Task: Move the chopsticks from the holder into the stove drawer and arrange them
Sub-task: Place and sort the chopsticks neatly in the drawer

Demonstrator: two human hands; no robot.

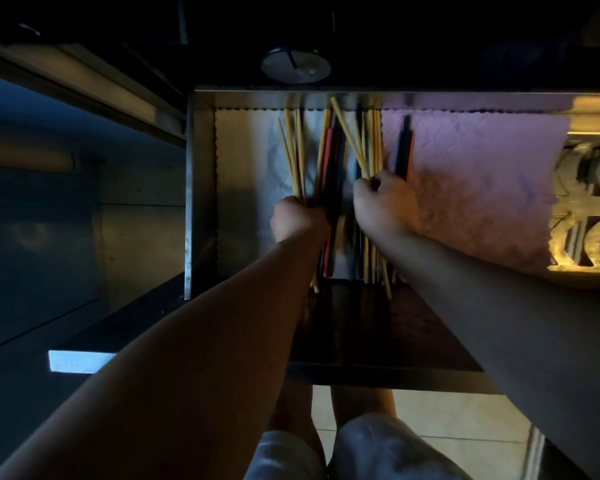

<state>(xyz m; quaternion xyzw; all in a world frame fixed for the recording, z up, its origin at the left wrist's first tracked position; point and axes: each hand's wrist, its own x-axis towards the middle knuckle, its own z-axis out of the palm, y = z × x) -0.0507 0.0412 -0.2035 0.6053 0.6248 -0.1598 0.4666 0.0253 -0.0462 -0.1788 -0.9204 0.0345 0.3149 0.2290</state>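
Both hands are down in the open drawer (201, 188): left hand (298, 221) fisted around yellow chopsticks (293, 157), right hand (383, 202) pinching several more. Light, stiff, slippery-looking sticks; best gripped mid-length.

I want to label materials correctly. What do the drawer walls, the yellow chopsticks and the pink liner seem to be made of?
The shiny grey drawer wall looks like brushed stainless steel, since it shows soft reflections. The thin pale yellow chopsticks seem to be bamboo or wood with a matte finish, though plastic is possible. The wrinkled pink liner sheet appears to be cloth or paper, judging by its creases.
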